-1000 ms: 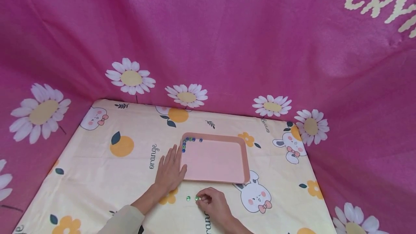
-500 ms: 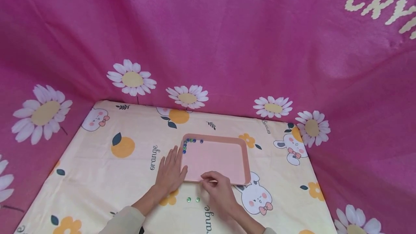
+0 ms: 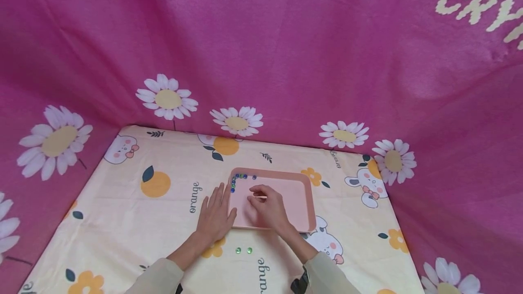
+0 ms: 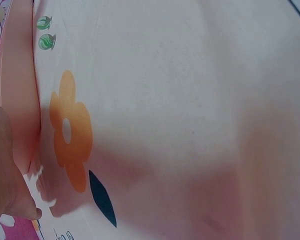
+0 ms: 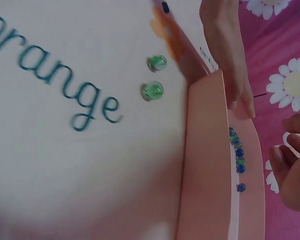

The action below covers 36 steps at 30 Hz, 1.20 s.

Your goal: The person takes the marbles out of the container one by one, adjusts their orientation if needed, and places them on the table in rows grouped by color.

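My left hand (image 3: 214, 219) lies with straight fingers along the left side of a pink tray (image 3: 286, 208), its thumb at the tray's wall. Over the tray's inside hovers my right hand (image 3: 267, 204), its index finger and thumb bent toward each other. Whether a marble sits between those fingertips cannot be made out. Blue and green glass marbles (image 5: 240, 153) line the tray's far left corner, and a single blue marble (image 3: 254, 177) lies a little apart by the far wall. Two green marbles (image 3: 244, 250) rest on the cloth in front of the tray.
A cream cloth (image 3: 163, 221) printed with oranges, flowers and rabbits covers the table. Pink curtains (image 3: 261, 49) with daisies hang behind it and at both sides. Dark bands show at the sleeve cuffs, such as the right band (image 3: 300, 283).
My right hand has moved from beside the green marbles, over the tray's near edge, to above the tray's inside. My left hand has stayed in place. Both green marbles remain on the cloth.
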Each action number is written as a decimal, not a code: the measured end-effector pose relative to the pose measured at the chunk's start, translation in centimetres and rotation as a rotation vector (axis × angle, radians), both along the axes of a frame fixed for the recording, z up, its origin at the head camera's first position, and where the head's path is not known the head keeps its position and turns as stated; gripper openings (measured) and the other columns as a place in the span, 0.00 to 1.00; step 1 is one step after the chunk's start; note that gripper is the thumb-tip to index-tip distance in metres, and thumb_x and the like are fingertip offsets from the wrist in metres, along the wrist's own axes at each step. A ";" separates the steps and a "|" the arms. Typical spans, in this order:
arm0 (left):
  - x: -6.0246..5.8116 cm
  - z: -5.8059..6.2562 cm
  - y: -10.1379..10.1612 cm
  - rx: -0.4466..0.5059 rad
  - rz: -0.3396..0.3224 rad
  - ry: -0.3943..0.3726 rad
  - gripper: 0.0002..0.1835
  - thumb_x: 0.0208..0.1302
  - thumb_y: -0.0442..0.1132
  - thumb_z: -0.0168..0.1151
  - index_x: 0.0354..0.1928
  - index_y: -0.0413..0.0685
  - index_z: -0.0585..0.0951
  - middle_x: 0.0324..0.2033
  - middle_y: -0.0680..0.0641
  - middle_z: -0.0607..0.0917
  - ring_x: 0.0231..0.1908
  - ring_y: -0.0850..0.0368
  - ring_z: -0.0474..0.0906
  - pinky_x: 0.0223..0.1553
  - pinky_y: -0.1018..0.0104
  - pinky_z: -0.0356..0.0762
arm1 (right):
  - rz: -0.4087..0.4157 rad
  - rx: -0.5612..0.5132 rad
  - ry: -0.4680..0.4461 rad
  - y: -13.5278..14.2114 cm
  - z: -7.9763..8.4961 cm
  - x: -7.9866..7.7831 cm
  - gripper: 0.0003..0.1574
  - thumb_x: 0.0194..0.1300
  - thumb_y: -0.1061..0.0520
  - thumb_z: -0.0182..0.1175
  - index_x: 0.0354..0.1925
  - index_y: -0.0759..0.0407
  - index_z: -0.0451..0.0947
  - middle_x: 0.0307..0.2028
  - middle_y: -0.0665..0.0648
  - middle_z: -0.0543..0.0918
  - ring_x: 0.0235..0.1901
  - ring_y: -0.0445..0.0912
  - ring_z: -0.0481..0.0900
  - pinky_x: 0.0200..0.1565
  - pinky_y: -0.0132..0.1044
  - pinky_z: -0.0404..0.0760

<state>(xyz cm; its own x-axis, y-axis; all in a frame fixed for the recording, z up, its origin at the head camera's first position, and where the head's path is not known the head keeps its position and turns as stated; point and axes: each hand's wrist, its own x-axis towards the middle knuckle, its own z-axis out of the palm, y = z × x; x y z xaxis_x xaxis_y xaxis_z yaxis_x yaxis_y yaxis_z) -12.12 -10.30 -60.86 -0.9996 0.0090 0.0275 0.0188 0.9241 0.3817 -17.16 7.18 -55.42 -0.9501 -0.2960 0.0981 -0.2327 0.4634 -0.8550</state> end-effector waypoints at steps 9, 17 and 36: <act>-0.1 -0.1 -0.1 0.023 -0.003 -0.006 0.41 0.73 0.55 0.51 0.79 0.43 0.51 0.77 0.40 0.53 0.75 0.42 0.48 0.73 0.41 0.47 | -0.059 0.025 -0.001 -2.3 -1.2 -3.2 0.15 0.63 0.63 0.68 0.48 0.68 0.83 0.40 0.60 0.87 0.39 0.48 0.84 0.46 0.39 0.85; -0.1 0.0 -0.3 0.017 -0.005 -0.010 0.41 0.73 0.54 0.51 0.79 0.43 0.50 0.77 0.40 0.53 0.75 0.42 0.48 0.73 0.42 0.47 | -0.121 0.030 -0.032 -4.0 -3.3 -4.7 0.11 0.64 0.63 0.67 0.45 0.67 0.84 0.35 0.57 0.86 0.35 0.46 0.82 0.40 0.36 0.85; 0.0 -0.1 -0.3 0.027 -0.012 0.005 0.41 0.73 0.54 0.52 0.79 0.43 0.51 0.77 0.40 0.54 0.75 0.42 0.49 0.72 0.42 0.49 | -0.205 0.061 -0.097 -5.4 -5.0 -5.7 0.12 0.65 0.64 0.64 0.47 0.64 0.85 0.36 0.56 0.87 0.34 0.45 0.81 0.42 0.37 0.84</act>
